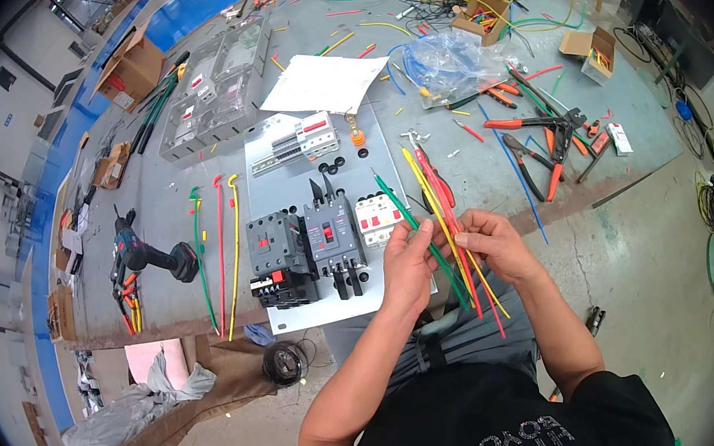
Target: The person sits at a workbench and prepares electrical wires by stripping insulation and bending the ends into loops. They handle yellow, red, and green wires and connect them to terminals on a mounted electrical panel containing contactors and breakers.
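Note:
Close to my body, my left hand [409,263] is closed on green wires [396,195], which slant down past my fingers. My right hand [497,245] grips a bunch of red and yellow wires [434,187] just beside it. Both hands hover over my lap at the table's front edge. To their left lies a white mounting plate [319,314]. On it sit a dark contactor [275,245], a moulded-case circuit breaker [331,233] and a small white breaker with red switches [377,214]. Farther back on the plate is a row of rail-mounted parts [297,143].
Bent green, red and yellow wires [228,249] and a cordless drill [149,250] lie left of the plate. Crimping pliers [554,127] and cutters rest at the right. Behind are white papers [323,83], clear plastic enclosures [214,97], bagged blue wire [449,66] and cardboard boxes [592,54].

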The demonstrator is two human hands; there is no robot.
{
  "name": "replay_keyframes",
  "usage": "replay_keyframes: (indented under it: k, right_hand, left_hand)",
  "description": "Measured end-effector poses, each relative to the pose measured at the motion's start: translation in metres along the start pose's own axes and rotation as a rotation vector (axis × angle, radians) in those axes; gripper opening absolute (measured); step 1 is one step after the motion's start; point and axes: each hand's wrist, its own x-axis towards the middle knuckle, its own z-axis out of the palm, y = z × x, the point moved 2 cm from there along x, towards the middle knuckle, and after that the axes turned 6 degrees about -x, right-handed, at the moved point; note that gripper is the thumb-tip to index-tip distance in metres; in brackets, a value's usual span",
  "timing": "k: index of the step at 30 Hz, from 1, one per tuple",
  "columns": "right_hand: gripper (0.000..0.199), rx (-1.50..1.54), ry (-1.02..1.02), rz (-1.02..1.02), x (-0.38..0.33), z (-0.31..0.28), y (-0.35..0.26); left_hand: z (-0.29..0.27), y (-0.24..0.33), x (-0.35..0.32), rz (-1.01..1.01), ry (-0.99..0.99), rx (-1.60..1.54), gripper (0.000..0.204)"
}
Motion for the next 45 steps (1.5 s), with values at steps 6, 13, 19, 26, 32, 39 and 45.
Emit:
replay_keyframes:
  k: [6,13,19,26,32,39,45]
  right_hand:
    - [0.011,-0.064,-0.035,0.0,-0.005,0.003,0.004]
    - [0.016,-0.196,0.071,-0.067,-0.009,0.014,0.007]
    - [0.019,-0.385,0.254,-0.16,-0.007,0.017,0.005]
    - [0.017,-0.284,0.238,-0.145,-0.005,0.016,0.001]
    - [0.024,-0.061,0.249,-0.113,0.005,0.003,-0.008]
    - [0.017,0.05,0.192,-0.026,0.012,-0.008,-0.021]
    - [0.015,-0.029,0.123,-0.07,0.003,0.005,-0.022]
  left_hand:
    - [0.002,0.0,0.001,-0.009,-0.044,0.05,0.022]
    - [-0.002,-0.004,0.004,-0.002,-0.033,0.082,0.02]
    - [-0.005,-0.002,0.009,0.027,-0.063,0.084,0.017]
    - [-0.011,-0.004,0.007,0.048,-0.038,0.084,0.02]
    - [-0.013,0.003,0.003,0.04,-0.032,0.118,0.022]
    - [-0.015,0.002,-0.002,0.019,-0.054,0.144,0.023]
    - [-0.014,0.0,-0.004,-0.007,-0.152,0.1,0.021]
